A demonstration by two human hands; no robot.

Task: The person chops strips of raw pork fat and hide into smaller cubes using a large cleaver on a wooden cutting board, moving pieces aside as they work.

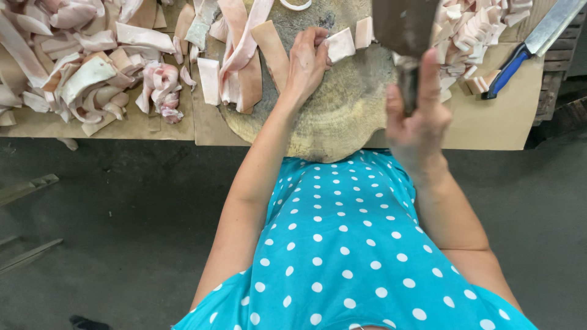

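Nearest the camera is the person's torso in a turquoise top with white dots (348, 256); both bare forearms reach up from it toward the bench (489, 125).

Right hand (417, 119): fingers closed around the dark handle of a cleaver (405, 24). The cleaver is raised above the chopping block, blade broad and dull grey, its top edge cut off by the frame.

Left hand (307, 61): fingers curled, fingertips pressing on a pale pink meat strip (340, 44) that lies flat on the round wooden chopping block (342, 116). The strip sits just left of the raised blade, with a second short piece touching its right end.

Outward from the left hand, longer uncut strips (244, 55) lie across the left rim of the block and onto the brown cardboard covering the bench. Farther left, a loose heap of strips (79, 67) covers the cardboard.

Outward from the right hand, a pile of small cut pieces (474, 36) rests on the bench just beyond the cleaver. Beside that pile lies a knife with a blue handle (510, 70), blade pointing to the upper right corner.

Below the bench edge, grey floor (110, 244) is visible.
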